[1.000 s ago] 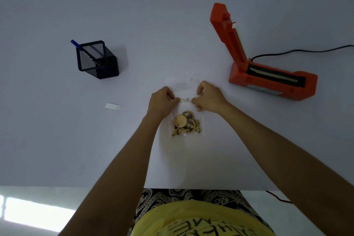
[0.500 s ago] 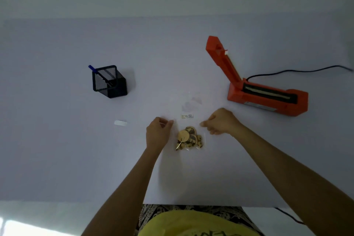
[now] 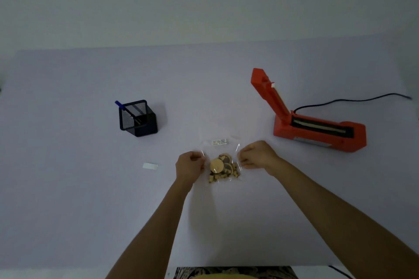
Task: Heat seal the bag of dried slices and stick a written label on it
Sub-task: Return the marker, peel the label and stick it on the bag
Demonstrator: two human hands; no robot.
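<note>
A clear bag (image 3: 223, 142) of dried slices (image 3: 223, 167) lies flat on the white table (image 3: 90, 199) in front of me. A small written label (image 3: 219, 142) is stuck on the bag's upper part. My left hand (image 3: 189, 165) pinches the bag's left edge with curled fingers. My right hand (image 3: 257, 157) pinches the right edge. The slices sit between the two hands. The orange heat sealer (image 3: 322, 135) stands to the right with its arm raised.
A black mesh pen holder (image 3: 138, 118) with a blue pen (image 3: 118, 104) stands at the left. A small white strip (image 3: 150, 166) lies left of my left hand. The sealer's black cable (image 3: 344, 100) runs off to the right.
Both hands left the label and moved down and apart to the bag's side edges, where they now pinch it. The view has tilted up, showing more wall.
</note>
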